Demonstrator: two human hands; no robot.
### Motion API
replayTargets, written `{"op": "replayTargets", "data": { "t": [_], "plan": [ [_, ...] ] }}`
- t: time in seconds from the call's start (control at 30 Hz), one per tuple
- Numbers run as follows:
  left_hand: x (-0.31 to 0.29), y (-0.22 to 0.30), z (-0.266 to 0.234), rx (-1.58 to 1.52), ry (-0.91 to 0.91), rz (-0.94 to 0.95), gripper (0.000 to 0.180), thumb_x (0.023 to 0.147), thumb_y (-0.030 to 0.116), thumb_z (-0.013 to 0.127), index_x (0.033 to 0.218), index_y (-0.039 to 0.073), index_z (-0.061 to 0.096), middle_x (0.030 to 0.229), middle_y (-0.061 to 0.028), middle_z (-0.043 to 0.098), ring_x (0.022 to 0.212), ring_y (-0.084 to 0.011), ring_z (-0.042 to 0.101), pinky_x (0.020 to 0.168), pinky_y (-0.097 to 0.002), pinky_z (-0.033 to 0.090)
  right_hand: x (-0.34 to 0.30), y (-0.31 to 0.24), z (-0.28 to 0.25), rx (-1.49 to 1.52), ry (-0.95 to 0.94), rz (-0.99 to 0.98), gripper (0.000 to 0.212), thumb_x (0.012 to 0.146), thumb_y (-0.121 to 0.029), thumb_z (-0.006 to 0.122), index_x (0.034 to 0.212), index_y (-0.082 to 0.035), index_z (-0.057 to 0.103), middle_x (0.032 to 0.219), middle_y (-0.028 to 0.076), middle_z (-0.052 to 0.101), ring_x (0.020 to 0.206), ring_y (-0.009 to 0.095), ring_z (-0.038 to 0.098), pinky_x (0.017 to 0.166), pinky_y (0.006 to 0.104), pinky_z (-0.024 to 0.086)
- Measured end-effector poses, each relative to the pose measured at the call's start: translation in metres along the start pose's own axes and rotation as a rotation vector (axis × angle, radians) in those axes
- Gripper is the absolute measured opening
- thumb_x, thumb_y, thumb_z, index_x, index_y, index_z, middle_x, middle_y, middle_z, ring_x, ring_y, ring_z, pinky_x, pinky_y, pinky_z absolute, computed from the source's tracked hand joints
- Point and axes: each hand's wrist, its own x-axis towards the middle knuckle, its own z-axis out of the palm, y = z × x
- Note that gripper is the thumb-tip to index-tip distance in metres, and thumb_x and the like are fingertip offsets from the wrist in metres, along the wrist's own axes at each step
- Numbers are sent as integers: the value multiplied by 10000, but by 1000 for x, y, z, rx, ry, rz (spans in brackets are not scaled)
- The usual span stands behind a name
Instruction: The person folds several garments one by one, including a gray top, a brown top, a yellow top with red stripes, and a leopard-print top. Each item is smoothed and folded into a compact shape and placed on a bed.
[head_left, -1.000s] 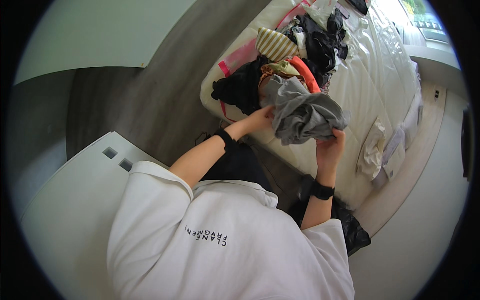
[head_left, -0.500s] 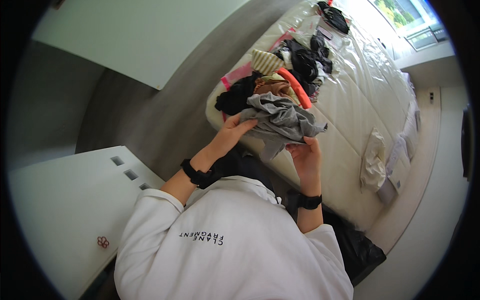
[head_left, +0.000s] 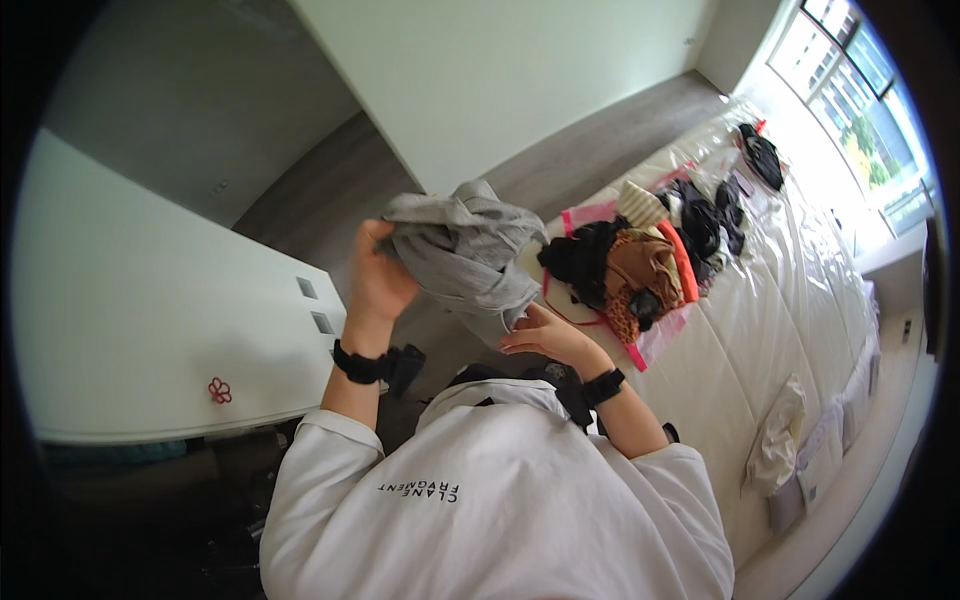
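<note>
A crumpled grey cloth garment [head_left: 465, 245] hangs in the air in front of me, bunched in folds; its kind cannot be made out. My left hand [head_left: 380, 285] grips its left side, with the thumb at the top edge and the other fingers partly hidden by the cloth. At the lower right corner, my right hand [head_left: 555, 338] holds the cloth's hanging edge near the fingertips. To the right, on the bed, lies a heap of clothes: a black garment [head_left: 580, 262], a brown one [head_left: 640, 262], an orange-red one [head_left: 682, 262] and a striped one [head_left: 640, 205].
The plastic-covered mattress [head_left: 740, 370] fills the right side. A pink-edged clear bag [head_left: 650, 352] lies under the clothes. White cloth [head_left: 780, 435] rests by the bed's right edge. A white cabinet door [head_left: 180, 300] stands left, and a large white panel [head_left: 520, 80] ahead.
My view has turned left, toward the cabinet. Both hands have carried the grey garment up and left, away from the clothes heap, uncovering the brown garment and the bag's pink edge.
</note>
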Motion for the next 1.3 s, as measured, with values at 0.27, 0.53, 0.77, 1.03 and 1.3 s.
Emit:
{"op": "replayTargets", "data": {
  "t": [0.27, 0.53, 0.77, 1.03, 1.3],
  "plan": [
    [-74, 157, -42, 293, 375, 471, 287, 940, 244, 533, 1125, 43, 620, 1133, -74, 668, 1066, -219, 613, 974, -372, 455, 104, 31, 2, -387, 365, -202, 65, 896, -141, 628, 943, -97, 626, 765, -46, 558, 658, 59, 512, 564, 214, 415],
    [-137, 238, -137, -65, -49, 404, 272, 1017, 201, 460, 1169, 12, 584, 1199, -127, 632, 1096, -272, 617, 1035, -469, 474, 151, 11, 79, -818, 369, -405, 212, 928, -210, 595, 954, -5, 644, 760, 12, 568, 710, 106, 494, 622, 282, 399],
    [-146, 125, -205, 1525, 320, 445, 943, 818, 390, 734, 1484, -33, 217, 1498, -225, 301, 1416, -335, 288, 1138, -462, 287, 188, -21, 195, 190, 41, -65, 367, 1033, -306, 449, 1228, -14, 555, 1075, 84, 671, 974, 192, 651, 842, 356, 540],
    [-164, 69, -202, 1655, 567, 545, 757, 796, 157, 709, 1438, 38, 327, 1281, -214, 514, 1044, -422, 582, 863, -469, 497, 239, -18, 245, 142, 13, 123, 322, 1029, -310, 438, 1135, -29, 554, 1049, 92, 669, 903, 208, 671, 743, 325, 589],
    [-116, 108, -188, 747, 389, 479, 292, 1015, 221, 396, 1230, 48, 491, 1071, -107, 628, 985, -218, 574, 911, -319, 432, 222, -31, 231, -541, -78, 37, 613, 936, -469, 605, 1337, -24, 474, 1192, 47, 584, 1060, 112, 530, 908, 267, 412]
  ]
}}
